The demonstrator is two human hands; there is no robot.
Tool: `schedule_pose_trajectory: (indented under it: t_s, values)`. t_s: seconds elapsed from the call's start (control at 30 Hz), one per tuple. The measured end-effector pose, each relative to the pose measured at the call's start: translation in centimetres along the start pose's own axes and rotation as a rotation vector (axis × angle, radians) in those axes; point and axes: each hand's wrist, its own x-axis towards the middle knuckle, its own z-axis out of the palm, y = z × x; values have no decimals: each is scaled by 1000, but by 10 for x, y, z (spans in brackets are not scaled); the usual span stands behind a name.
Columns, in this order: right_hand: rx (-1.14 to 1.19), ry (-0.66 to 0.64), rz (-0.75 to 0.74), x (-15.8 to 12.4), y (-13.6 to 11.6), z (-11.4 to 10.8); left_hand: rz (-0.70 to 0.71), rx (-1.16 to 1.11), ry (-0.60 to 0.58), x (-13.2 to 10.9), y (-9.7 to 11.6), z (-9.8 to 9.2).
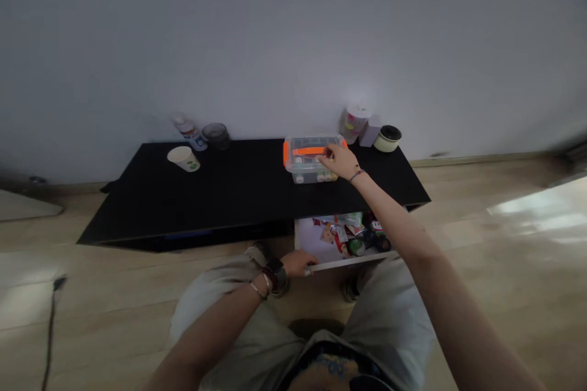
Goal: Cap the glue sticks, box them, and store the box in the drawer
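My right hand (340,160) reaches over a clear plastic storage box (302,160) with orange clips, its fingers closed at the right end of the orange handle (308,151). Small white-capped items show through the box's wall. Down at the front, my left hand (298,263) has its fingers curled over the left part of the front edge of a white drawer (351,261), which is pulled out. Inside the drawer lie small packets, a round green item (356,247) and other mixed things. My right forearm passes over the drawer's right side.
On the black cabinet top (229,189) stand a paper cup (183,159), a spray bottle (189,132) and a dark glass (216,135) at left. A clear lidded cup (355,121), a pale box (369,131) and a dark-lidded jar (387,138) stand at right. A wall rises behind.
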Motion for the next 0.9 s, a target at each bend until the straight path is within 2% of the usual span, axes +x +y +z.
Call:
schedule_pose_trajectory:
  t_s: [0.07,0.13,0.23,0.33,0.53,0.73,0.9]
  values:
    - [-145,-22,-70,20,1,7,-9,14,-18,0,-1,1]
    - [-270,-104,-118,35,4,14,-17,37,-45,0,0,1]
    - [-397,-263,-119,48,6,22,-27,69,-77,-1,1,1]
    - [-471,-369,-88,55,5,26,-41,85,-70,0,1,3]
    - [-520,-419,-59,64,-4,26,-7,46,-59,-2,-2,5]
    - [-526,-442,-108,53,-7,18,-29,88,-65,-3,1,4]
    - [-460,-432,-168,14,-2,-7,-20,114,-90,1,5,-1]
